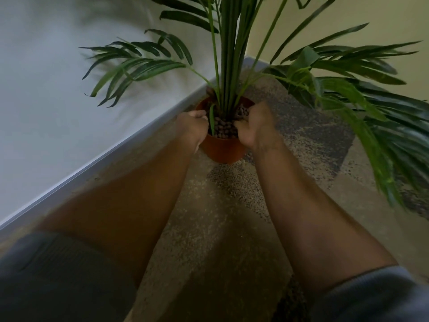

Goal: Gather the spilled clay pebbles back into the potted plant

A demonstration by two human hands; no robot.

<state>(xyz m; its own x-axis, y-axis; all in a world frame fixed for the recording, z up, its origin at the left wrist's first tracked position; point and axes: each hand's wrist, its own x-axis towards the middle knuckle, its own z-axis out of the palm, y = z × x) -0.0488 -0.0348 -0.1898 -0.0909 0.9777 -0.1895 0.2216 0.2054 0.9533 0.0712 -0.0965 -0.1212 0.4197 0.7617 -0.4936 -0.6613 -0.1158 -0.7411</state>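
Note:
An orange-brown pot (224, 149) stands on the floor in a room corner, holding a tall palm-like plant (228, 66). Brown clay pebbles (224, 127) fill the top of the pot around the stems. My left hand (192, 126) is at the pot's left rim, fingers curled over the edge. My right hand (255, 124) is at the right rim, fingers curled down onto the pebbles. What either hand holds is hidden by the fingers and the blur. I see no loose pebbles on the floor.
The speckled floor (220, 217) has darker patches (313, 135) to the right of the pot. A white wall with a baseboard (111, 154) runs diagonally at the left. Long green fronds (371, 112) spread low at the right.

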